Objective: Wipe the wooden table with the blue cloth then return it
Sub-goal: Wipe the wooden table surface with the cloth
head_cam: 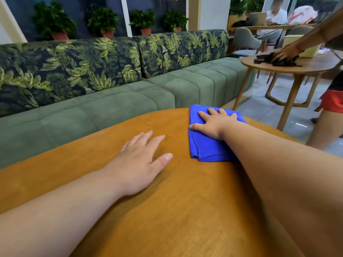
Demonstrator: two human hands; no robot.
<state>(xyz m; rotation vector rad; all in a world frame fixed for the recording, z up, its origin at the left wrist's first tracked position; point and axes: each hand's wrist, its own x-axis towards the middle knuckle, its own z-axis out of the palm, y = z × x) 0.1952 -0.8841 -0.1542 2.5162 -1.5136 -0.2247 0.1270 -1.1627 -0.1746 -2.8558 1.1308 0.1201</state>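
**Position of task item.** The folded bright-blue fabric cloth [206, 147] lies flat on the round orange-brown wooden table [176, 210]. It sits right of frame centre, close to the table's far edge.

**Right hand.** The right hand [213, 125] presses on the cloth's upper half, palm down. The fingers are straight and spread, and none curl round the fabric. A flat press of this kind suits sliding the cloth over the wood rather than lifting it.

**Left hand.** The left hand [139, 160] rests on bare wood at frame centre, palm down, fingers extended and relaxed, holding nothing. It appears to brace the body while the other arm reaches forward. It lies near the cloth's left hem without touching it.

**Assessment.** This is the wiping stage, and the return is not yet done. The cloth's home place is not shown.

**Surroundings.**
- A green tufted sofa with leaf-print backrest [111, 108] fills the upper left.
- At upper right, another person's hand [284, 54] presses a dark cloth [267, 60] on a smaller round wooden table [289, 68].
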